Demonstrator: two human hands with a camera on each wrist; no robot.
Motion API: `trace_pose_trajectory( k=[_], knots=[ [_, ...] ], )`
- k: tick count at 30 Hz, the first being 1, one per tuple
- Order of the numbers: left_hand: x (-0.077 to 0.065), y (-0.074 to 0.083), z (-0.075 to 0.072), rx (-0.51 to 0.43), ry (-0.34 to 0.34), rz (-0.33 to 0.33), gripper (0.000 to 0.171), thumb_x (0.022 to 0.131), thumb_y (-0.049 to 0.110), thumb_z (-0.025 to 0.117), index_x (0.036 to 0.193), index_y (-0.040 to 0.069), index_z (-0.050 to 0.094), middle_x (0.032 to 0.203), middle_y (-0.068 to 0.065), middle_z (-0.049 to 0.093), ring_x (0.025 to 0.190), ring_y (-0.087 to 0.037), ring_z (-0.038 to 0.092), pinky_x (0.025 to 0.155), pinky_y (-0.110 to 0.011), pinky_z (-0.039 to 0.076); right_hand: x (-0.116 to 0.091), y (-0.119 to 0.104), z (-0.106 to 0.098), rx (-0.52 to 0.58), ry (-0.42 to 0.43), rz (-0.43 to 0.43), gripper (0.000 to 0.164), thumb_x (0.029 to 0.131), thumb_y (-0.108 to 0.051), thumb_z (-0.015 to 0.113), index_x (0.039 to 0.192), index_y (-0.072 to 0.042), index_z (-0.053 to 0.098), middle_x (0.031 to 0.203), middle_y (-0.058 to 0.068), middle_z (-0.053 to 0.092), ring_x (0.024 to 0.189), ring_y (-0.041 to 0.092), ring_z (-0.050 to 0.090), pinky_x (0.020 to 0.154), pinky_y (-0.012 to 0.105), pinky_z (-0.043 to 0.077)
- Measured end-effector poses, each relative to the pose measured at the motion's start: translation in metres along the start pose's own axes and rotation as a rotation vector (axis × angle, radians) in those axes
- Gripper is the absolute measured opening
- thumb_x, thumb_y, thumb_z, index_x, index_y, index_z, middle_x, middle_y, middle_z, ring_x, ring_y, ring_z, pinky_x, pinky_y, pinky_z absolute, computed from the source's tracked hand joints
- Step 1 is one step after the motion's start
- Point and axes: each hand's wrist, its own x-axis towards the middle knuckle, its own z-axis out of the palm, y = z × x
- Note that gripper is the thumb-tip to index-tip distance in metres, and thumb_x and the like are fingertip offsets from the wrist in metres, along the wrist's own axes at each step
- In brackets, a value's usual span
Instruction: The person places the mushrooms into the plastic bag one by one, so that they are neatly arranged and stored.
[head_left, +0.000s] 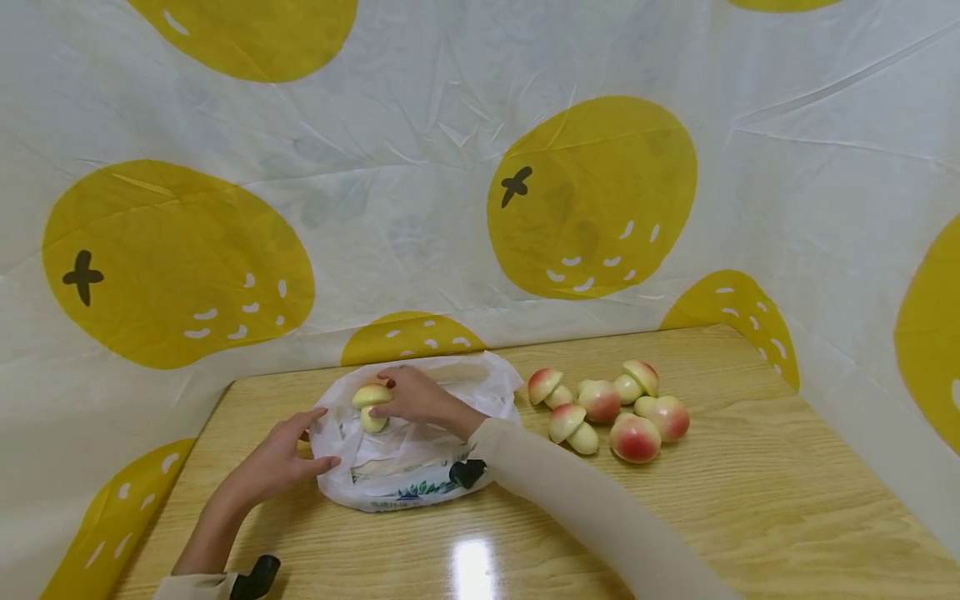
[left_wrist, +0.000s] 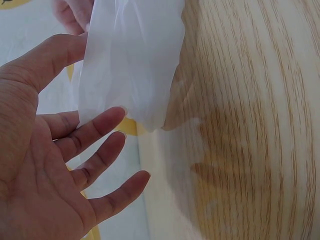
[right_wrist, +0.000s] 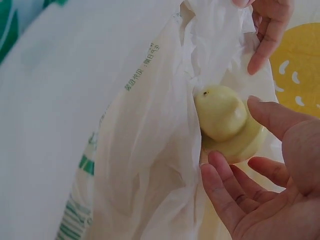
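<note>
A white thin plastic bag with green print lies on the table, its mouth spread open. My right hand holds a pale yellow toy mushroom with a reddish cap over the bag's mouth. In the right wrist view, the mushroom's rounded stem sits between thumb and fingers, against the bag's film. At the bag's left rim is my left hand, its fingers spread and fairly straight. The left wrist view shows those fingers touching the film, with the thumb tip partly behind it.
Right of the bag lies a cluster of several more toy mushrooms, yellow with red caps, some tipped on their sides. The wooden table ends at a white hanging cloth with large yellow fruit prints.
</note>
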Motion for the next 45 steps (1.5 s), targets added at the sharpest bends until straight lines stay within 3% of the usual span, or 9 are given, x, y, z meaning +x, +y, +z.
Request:
trace_pose_trajectory(
  k=[10, 18, 24, 28, 32, 39, 45],
  knots=[
    [0.000, 0.004, -0.001, -0.018, 0.005, 0.004, 0.090, 0.084, 0.039, 0.083, 0.148, -0.009, 0.041, 0.124, -0.019, 0.060, 0.108, -0.031, 0.057, 0.085, -0.043, 0.049, -0.020, -0.004, -0.025, -0.032, -0.009, -0.055, 0.064, 0.089, -0.032, 0.080, 0.144, -0.010, 0.056, 0.135, 0.008, 0.064, 0.121, 0.020, 0.060, 0.096, 0.029, 0.049],
    [0.000, 0.002, -0.001, -0.015, 0.007, 0.011, 0.090, 0.084, 0.039, 0.083, 0.147, -0.010, 0.041, 0.125, -0.020, 0.060, 0.108, -0.031, 0.057, 0.086, -0.044, 0.048, -0.031, -0.005, -0.036, -0.069, -0.017, -0.116, 0.055, 0.090, -0.023, 0.080, 0.139, -0.009, 0.060, 0.131, 0.007, 0.067, 0.091, 0.009, 0.070, 0.077, 0.021, 0.052],
    [0.000, 0.004, -0.002, -0.008, -0.001, 0.006, 0.091, 0.084, 0.039, 0.083, 0.148, -0.010, 0.041, 0.126, -0.020, 0.060, 0.108, -0.031, 0.057, 0.087, -0.045, 0.049, -0.031, 0.001, -0.036, -0.125, -0.013, -0.133, 0.051, 0.089, -0.021, 0.080, 0.137, -0.011, 0.063, 0.129, 0.008, 0.067, 0.102, 0.018, 0.070, 0.077, 0.022, 0.052],
    [0.000, 0.004, -0.001, -0.018, 0.000, 0.011, 0.091, 0.084, 0.038, 0.083, 0.147, -0.011, 0.041, 0.123, -0.019, 0.061, 0.107, -0.030, 0.058, 0.085, -0.043, 0.049, -0.028, 0.006, -0.031, -0.076, -0.030, -0.140, 0.051, 0.089, -0.018, 0.080, 0.136, -0.009, 0.062, 0.131, 0.010, 0.066, 0.114, 0.025, 0.066, 0.087, 0.025, 0.052],
    [0.001, 0.003, -0.001, -0.021, 0.002, 0.012, 0.090, 0.084, 0.038, 0.083, 0.147, -0.011, 0.041, 0.122, -0.018, 0.061, 0.107, -0.030, 0.057, 0.085, -0.042, 0.049, -0.021, 0.011, -0.023, -0.029, -0.048, -0.136, 0.056, 0.090, -0.016, 0.079, 0.141, -0.006, 0.057, 0.136, 0.010, 0.064, 0.123, 0.024, 0.061, 0.098, 0.027, 0.048],
    [0.002, 0.001, 0.000, -0.015, -0.004, 0.016, 0.090, 0.085, 0.040, 0.083, 0.148, -0.009, 0.041, 0.125, -0.019, 0.060, 0.108, -0.031, 0.057, 0.086, -0.046, 0.050, -0.014, 0.015, -0.012, 0.076, -0.063, -0.102, 0.056, 0.091, -0.013, 0.077, 0.142, -0.007, 0.055, 0.137, 0.008, 0.062, 0.119, 0.017, 0.061, 0.097, 0.024, 0.048],
    [0.002, 0.001, 0.000, -0.009, -0.001, 0.007, 0.091, 0.084, 0.040, 0.083, 0.148, -0.009, 0.041, 0.124, -0.019, 0.060, 0.109, -0.031, 0.057, 0.086, -0.045, 0.049, -0.011, 0.013, -0.009, 0.027, -0.020, -0.174, 0.046, 0.095, -0.008, 0.072, 0.140, -0.006, 0.059, 0.136, 0.007, 0.063, 0.125, 0.018, 0.059, 0.101, 0.024, 0.046]
  ],
)
